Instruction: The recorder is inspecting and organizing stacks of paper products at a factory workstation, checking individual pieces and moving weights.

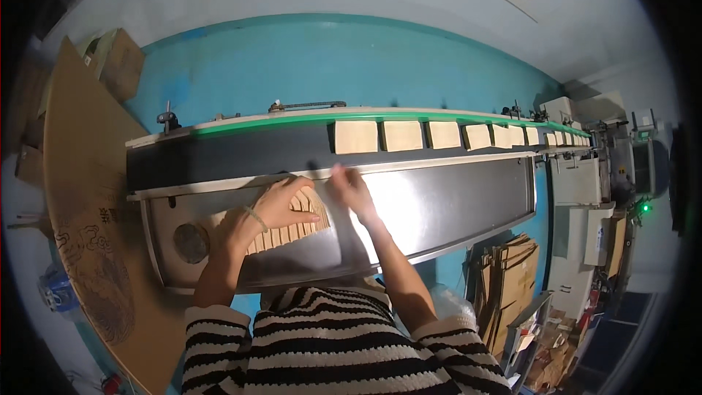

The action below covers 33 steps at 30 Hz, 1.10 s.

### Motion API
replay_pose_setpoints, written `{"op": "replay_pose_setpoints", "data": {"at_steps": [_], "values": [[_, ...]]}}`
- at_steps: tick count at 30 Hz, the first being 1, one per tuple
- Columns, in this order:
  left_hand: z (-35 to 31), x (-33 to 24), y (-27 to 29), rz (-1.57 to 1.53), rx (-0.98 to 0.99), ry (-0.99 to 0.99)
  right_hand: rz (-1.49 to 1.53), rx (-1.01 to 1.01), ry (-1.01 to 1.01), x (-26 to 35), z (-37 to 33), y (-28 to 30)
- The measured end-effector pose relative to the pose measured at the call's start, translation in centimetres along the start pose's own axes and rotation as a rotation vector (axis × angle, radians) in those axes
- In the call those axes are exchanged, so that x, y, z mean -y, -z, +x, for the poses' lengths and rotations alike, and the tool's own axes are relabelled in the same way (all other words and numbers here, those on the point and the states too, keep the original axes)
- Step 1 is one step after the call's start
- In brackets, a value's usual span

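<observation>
A row of thin tan packets (287, 234) stands on edge, packed face to face, on the steel tray in front of me. Curved over the far side of this row is my left hand (284, 203), its thumb and fingers gripping packets near the right end. My right hand (352, 192) hovers just right of it, close to the conveyor's near rail. Its fingertips are smeared by motion, so I cannot make out whether they hold anything. Beyond both hands, flat cream packets (356, 137) lie spaced out in a line on the dark conveyor belt (234, 157).
The steel work tray (453, 201) has a raised rim and runs alongside the belt. A round dark object (191, 243) sits at its left end. A large cardboard sheet (88, 197) stands at left; flattened cartons (508, 285) lean at right. Machinery (621, 161) stands at the belt's far right end.
</observation>
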<state>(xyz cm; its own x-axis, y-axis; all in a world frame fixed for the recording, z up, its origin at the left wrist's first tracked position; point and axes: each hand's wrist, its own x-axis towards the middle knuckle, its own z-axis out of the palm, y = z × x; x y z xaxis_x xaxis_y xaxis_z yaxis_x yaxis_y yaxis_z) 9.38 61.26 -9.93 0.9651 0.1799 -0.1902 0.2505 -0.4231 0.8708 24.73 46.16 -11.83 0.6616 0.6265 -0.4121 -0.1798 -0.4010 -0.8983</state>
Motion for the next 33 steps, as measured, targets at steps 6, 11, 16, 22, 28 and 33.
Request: {"op": "replay_pose_setpoints", "data": {"at_steps": [6, 11, 16, 22, 28, 33], "values": [[-2.1, 2.3, 1.7, 0.048, 0.034, -0.046, -0.126, 0.128, -0.057, -3.6, -5.2, -3.5], [-3.5, 4.0, 2.7, 0.032, 0.004, -0.048, -0.078, 0.019, -0.104, -2.8, -1.4, -3.6], [-5.0, 5.8, 4.3, -0.012, 0.016, -0.038, -0.301, 0.066, 0.043, -1.3, -2.0, -9.4], [-8.0, 7.3, 6.2, -0.030, 0.006, -0.138, -0.140, 0.143, -0.084, -3.7, -5.7, -11.8], [-9.0, 8.9, 6.9, -0.004, -0.015, -0.046, 0.244, 0.000, -0.102, -0.6, -0.5, -12.8], [-10.1, 11.0, 8.0, 0.013, -0.039, -0.068, -0.507, 0.138, -0.037, -1.7, -4.1, -18.0]]}}
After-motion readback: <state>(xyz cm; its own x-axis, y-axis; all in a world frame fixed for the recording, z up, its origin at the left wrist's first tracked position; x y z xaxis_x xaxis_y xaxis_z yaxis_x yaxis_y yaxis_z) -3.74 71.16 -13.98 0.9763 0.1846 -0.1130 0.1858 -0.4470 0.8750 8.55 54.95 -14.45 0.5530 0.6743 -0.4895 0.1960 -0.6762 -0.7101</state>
